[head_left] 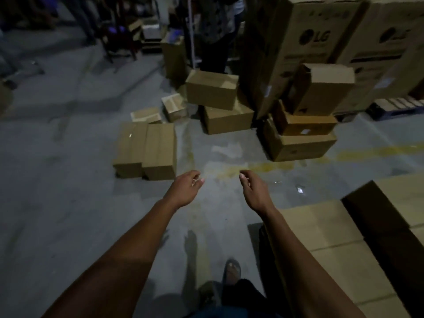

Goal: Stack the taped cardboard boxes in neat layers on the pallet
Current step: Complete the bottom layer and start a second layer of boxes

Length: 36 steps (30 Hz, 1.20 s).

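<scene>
Cardboard boxes lie scattered over a grey concrete floor (68, 180) in a dim warehouse. A person stands with both bare arms stretched forward over the floor. The left hand (185, 188) and the right hand (252, 191) hang apart in the air, fingers loosely curled, each grip relaxed and holding nothing. Just beyond the left hand, two long boxes (146, 150) lie side by side, touching. Farther off, two boxes (220, 102) sit one on the other, and to their right a three-box pile (302, 125) leans, its top box tilted. Tall printed cartons (321, 42) stand behind them. By the person's right arm, stacked boxes (332, 237) form a flat layer with a higher layer behind; whatever they rest on is hidden. A faded yellow line (367, 152) crosses the floor.
</scene>
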Available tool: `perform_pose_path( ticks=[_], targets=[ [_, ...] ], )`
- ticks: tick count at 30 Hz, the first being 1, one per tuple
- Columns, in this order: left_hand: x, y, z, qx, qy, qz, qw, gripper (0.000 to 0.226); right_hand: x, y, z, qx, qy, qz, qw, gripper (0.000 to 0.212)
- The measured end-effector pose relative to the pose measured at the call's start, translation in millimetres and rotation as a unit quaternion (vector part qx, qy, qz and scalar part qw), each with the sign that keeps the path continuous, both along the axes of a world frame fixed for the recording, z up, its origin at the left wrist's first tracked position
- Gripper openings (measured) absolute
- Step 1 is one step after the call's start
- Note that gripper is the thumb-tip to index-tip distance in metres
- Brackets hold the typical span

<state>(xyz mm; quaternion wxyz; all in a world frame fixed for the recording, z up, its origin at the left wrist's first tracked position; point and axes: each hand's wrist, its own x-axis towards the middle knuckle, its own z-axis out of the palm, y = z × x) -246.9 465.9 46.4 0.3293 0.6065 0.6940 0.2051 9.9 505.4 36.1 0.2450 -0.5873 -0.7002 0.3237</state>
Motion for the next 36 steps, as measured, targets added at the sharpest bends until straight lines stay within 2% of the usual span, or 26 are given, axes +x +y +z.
perform_pose_path(
  ticks=[8, 19, 28, 36],
  targets=[
    [-115, 30, -17, -0.023, 0.002, 0.115, 0.993, 0.047, -126, 87, -22, -0.027, 0.007, 0.099, 0.995, 0.040],
    [-248, 156, -27, -0.032, -0.007, 0.234, 0.972, 0.047, -298, 251, -34, -0.028, 0.018, 0.211, 0.977, 0.041],
    [-343, 238, -56, -0.019, -0.019, 0.249, 0.968, 0.040, -406, 334, -59, -0.036, 0.031, 0.211, 0.976, 0.044],
    [-441, 308, -128, -0.015, -0.043, 0.233, 0.971, 0.038, -493, 387, -116, -0.053, 0.010, 0.162, 0.985, 0.045]
  ],
)
